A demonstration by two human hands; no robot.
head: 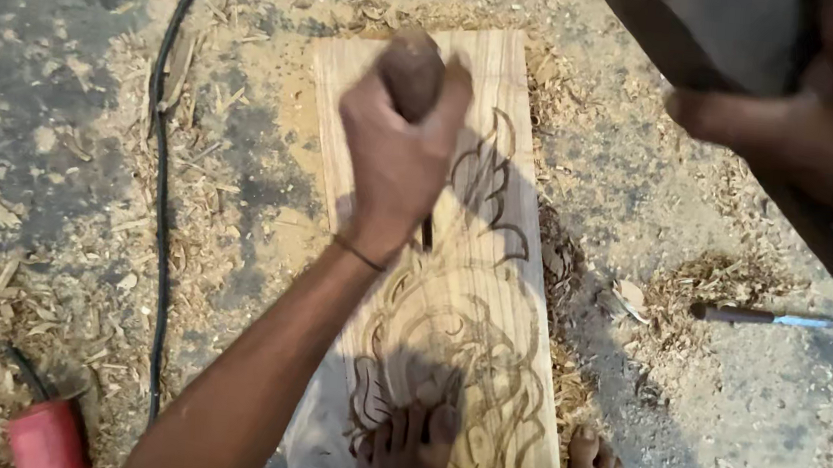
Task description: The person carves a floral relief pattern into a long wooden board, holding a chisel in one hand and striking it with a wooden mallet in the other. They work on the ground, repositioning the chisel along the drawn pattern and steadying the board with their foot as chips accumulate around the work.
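Left hand (pixel 398 158) grips chisel (pixel 414 75) on plank (pixel 485 368).

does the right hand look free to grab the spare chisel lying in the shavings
Probably not right now. The right hand is raised and wrapped around a dark mallet, so it is occupied. The spare chisel lies uncovered on the floor below it, with nothing blocking the way.

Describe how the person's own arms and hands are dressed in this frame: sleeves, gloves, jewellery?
Both hands are bare, no gloves. The left hand has a thin dark band around its wrist, and the forearm shows no sleeve. The right hand is close and blurred; nothing worn on it is discernible.
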